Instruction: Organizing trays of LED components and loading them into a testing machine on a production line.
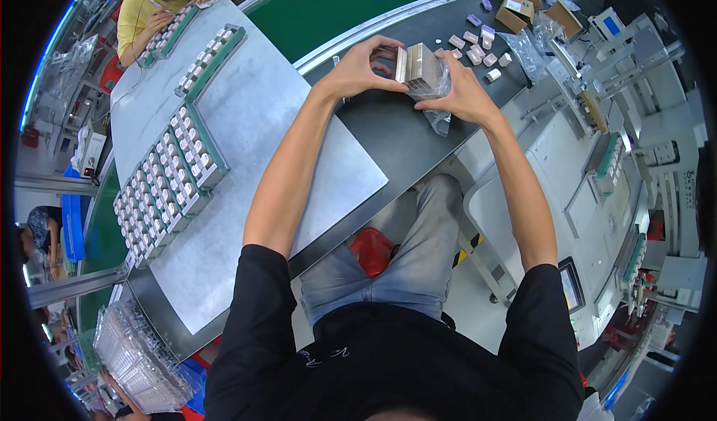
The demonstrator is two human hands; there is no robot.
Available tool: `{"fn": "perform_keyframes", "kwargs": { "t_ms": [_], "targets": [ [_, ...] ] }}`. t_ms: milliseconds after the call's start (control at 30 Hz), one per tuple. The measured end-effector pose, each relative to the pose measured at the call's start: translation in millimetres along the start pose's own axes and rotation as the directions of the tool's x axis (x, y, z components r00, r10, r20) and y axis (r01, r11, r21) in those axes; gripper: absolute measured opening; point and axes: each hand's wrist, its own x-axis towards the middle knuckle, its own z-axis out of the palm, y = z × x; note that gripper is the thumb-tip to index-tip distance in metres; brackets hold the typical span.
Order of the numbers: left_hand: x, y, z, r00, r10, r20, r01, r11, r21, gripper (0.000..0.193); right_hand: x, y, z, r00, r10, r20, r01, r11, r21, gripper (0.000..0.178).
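Over the dark bench, both of my hands hold a block-like stack of thin, flat, beige-grey pieces [423,69]; what the pieces are I cannot tell. My left hand [357,69] has its thumb and fingers around the left end, where a few pieces stand slightly apart from the others. Around the right end curls my right hand [464,92], pressing on the stack and on the clear plastic bag [441,122] that covers this end and hangs below it. Some of the right fingers are hidden behind the stack and the plastic.
Small pink, white and purple blocks [472,48] lie beyond my right hand, near opened cardboard boxes [517,10]. Green trays of white-topped parts [160,178] stand on the pale sheet [321,189] to the left. A co-worker in yellow [138,22] handles another tray. A machine [553,189] stands right.
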Motion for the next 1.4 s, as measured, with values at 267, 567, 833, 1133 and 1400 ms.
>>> {"fn": "perform_keyframes", "kwargs": {
  "t_ms": [267, 567, 833, 1133, 1400],
  "targets": [
    [9.4, 10.7, 1.6, 0.999, 0.025, 0.028, -0.026, 0.999, 0.037, 0.076, -6.6, 11.8, 2.2, 0.999, 0.006, -0.034, -0.002, 0.994, 0.108, 0.102],
    [11.4, 35.5, -9.8, 0.997, 0.072, 0.010, -0.073, 0.985, 0.158, 0.080, -11.6, 20.8, 5.9, 0.998, 0.010, -0.054, -0.001, 0.988, 0.157, 0.105],
    [3.9, 36.9, -26.5, 1.000, 0.021, -0.004, -0.020, 0.989, 0.143, 0.080, -9.3, 22.0, 9.8, 0.996, -0.038, -0.079, 0.048, 0.990, 0.132, 0.100],
    [-10.6, 20.6, -5.9, 0.986, -0.162, -0.044, 0.151, 0.969, -0.197, 0.071, -11.1, 30.8, 17.2, 0.994, -0.044, -0.102, 0.051, 0.996, 0.071, 0.095],
    [-6.7, 31.4, 35.8, 0.827, -0.526, -0.198, 0.383, 0.785, -0.487, 0.043, -11.0, 33.1, 17.9, 0.989, -0.051, -0.139, 0.063, 0.995, 0.082, 0.094]
  ]
}}
